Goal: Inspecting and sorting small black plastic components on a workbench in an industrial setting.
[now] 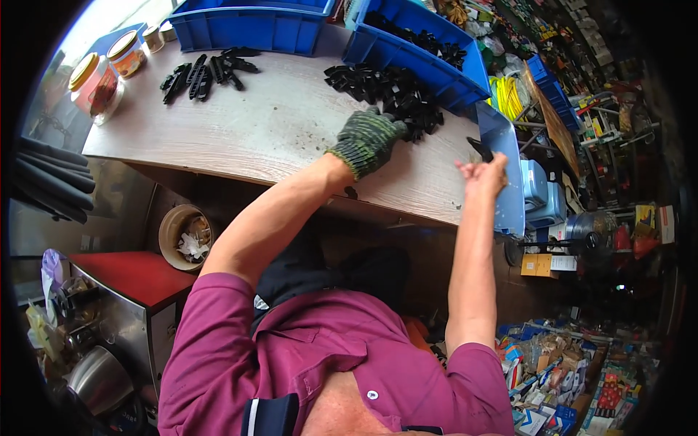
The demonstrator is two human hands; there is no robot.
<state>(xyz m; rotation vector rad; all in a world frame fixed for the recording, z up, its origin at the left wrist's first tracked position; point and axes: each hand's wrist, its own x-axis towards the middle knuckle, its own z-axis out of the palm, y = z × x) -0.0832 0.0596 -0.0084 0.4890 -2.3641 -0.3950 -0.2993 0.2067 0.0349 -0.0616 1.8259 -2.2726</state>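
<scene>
Free passage across tabletop [247, 134] between small black pile [198, 78] and larger heap [396, 91], blue bins [247, 33] a barrier behind.

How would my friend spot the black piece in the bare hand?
Start at the pale wood-grain table and go to its right end, beside the light-blue tray. There, the bare right hand holds a slim black plastic piece, alone, away from the black heap by the gloved left hand.

I see the gloved left hand [368, 139] at the black pile [396, 91] and, farther right, the right hand [486, 173] holding a piece [479, 150].
</scene>
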